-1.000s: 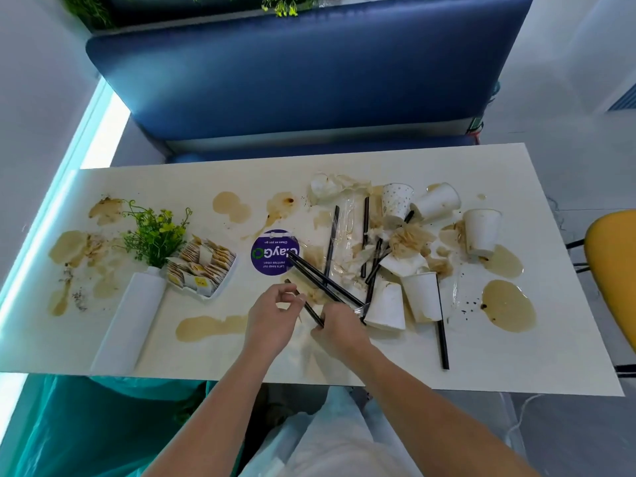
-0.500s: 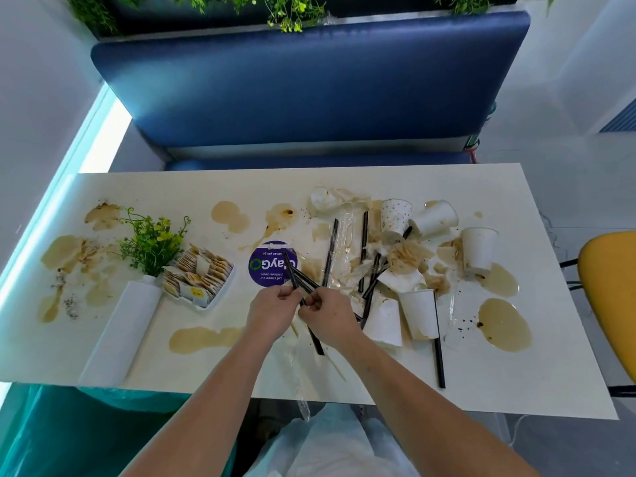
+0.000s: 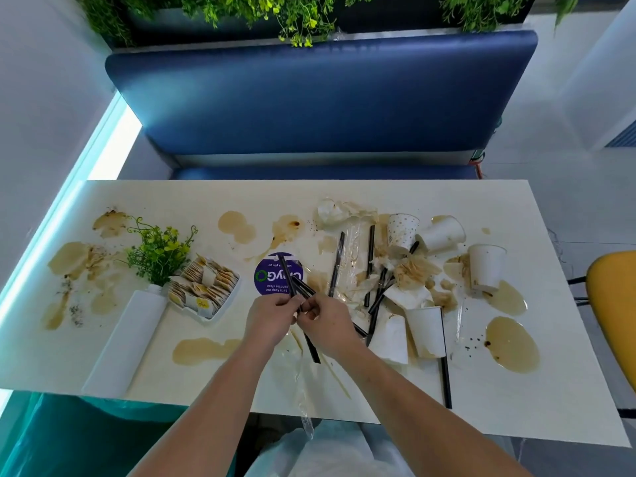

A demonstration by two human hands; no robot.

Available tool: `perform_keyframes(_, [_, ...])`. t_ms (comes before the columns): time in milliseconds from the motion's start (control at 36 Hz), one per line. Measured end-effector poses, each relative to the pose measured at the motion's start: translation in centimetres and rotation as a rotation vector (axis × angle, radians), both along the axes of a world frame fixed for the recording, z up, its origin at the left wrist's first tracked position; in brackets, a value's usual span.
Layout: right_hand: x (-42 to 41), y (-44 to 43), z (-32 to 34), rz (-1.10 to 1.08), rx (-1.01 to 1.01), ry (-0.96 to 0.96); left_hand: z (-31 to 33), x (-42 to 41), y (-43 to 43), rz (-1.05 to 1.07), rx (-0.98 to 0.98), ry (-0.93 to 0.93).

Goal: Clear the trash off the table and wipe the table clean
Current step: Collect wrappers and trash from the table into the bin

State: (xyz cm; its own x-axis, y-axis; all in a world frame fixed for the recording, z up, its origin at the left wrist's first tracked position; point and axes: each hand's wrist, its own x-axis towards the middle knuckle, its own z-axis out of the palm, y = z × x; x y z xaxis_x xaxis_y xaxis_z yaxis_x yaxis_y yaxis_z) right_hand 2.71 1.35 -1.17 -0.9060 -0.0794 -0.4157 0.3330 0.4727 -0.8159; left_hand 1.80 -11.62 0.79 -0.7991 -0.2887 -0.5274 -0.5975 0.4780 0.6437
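Both hands meet near the middle of the table (image 3: 192, 201), toward its near edge. Left hand (image 3: 270, 318): fingers curled round a bunch of black straws (image 3: 287, 277). Right hand (image 3: 327, 327): fingers also curled, pinching the same bunch from the right. The straw tips stick out over a round purple sticker (image 3: 266, 275); one end pokes out below the hands toward the near edge.

Trash lies on the right half:
- loose straws (image 3: 336, 263) scattered among clear wrappers (image 3: 352, 256); one more lies along the near edge (image 3: 446, 383).
- paper cups (image 3: 402, 228) tipped or flattened, some by the far edge, two crushed ones (image 3: 425, 332) just right of the right hand, one (image 3: 485, 266) toward the right edge.
- soaked napkins (image 3: 335, 211) in among the cups.

Brown spills (image 3: 512, 344) near the right edge; more stains across the left half and by the near edge.

Left half: white vase (image 3: 127, 342) with green sprigs, touching a tray of sachets (image 3: 203, 290).

Blue bench (image 3: 320, 98) beyond the far edge. Yellow chair (image 3: 616, 311) off the right edge.
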Motion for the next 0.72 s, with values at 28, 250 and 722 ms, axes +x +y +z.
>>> perform_keyframes(28, [0.0,-0.1,-0.1,-0.003,0.001,0.004,0.0,0.0,-0.1,-0.001,-0.002,0.006])
perform_keyframes(250, [-0.3,-0.2,-0.3,-0.035,0.014,0.029,-0.3,0.0,-1.8,0.084,0.06,0.027])
perform_keyframes(722, [2.6,-0.8,-2.7,0.027,0.294,-0.027,-0.3,0.6,-8.5,0.135,0.1,0.032])
